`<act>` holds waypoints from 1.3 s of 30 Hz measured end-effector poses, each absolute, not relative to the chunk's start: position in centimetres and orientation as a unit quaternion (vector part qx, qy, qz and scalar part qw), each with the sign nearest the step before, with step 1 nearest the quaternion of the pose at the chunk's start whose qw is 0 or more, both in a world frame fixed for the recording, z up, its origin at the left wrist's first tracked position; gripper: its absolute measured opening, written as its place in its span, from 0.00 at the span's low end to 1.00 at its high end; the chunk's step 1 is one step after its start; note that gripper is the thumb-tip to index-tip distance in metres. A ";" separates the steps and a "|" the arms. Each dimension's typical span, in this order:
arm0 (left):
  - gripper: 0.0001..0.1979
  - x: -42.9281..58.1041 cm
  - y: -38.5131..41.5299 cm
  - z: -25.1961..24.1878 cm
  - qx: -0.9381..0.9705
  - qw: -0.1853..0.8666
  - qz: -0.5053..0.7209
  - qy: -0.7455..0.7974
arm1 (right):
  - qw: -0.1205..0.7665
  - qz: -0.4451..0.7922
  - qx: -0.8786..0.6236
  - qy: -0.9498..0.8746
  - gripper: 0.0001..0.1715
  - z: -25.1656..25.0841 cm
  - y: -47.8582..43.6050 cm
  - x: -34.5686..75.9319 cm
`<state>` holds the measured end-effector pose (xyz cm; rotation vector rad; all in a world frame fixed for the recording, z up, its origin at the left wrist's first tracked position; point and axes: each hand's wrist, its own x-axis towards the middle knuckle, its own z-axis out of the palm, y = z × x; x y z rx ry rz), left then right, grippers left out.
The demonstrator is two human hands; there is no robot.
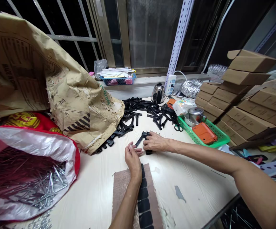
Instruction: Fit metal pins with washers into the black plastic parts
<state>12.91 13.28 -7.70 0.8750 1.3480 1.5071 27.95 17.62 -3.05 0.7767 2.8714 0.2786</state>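
One black part (139,141) mid-table (190,175). Right hand (155,142) bent over its far end; cannot tell whether gripping. Left hand (132,157) loosely spread, fingertips just beside the near end. Closer in: brown mat (122,187), row of black pads (144,205). Beyond: heap of black pieces (140,104). Far left, open bag (41,137) of metal rods (57,178); right, green basket (192,136).

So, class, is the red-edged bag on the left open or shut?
Open: the bag gapes wide, and a heap of silvery metal rods shows inside.
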 end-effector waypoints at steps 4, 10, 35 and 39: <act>0.20 12.9 13.3 -7.7 0.425 0.405 0.556 0.589 | 0.078 0.102 0.218 0.967 0.08 -2.6 18.0 28.1; 0.16 13.1 15.8 -6.0 0.602 0.252 0.389 0.650 | 0.004 0.048 0.248 0.968 0.14 -0.9 17.8 28.8; 0.04 17.1 19.3 -5.3 0.538 0.450 0.304 0.645 | -0.245 -0.283 0.751 0.543 0.20 -6.5 17.6 27.1; 0.02 16.4 18.4 -5.1 0.445 0.582 0.361 0.578 | -0.277 -0.306 0.729 0.547 0.17 -6.5 18.0 25.3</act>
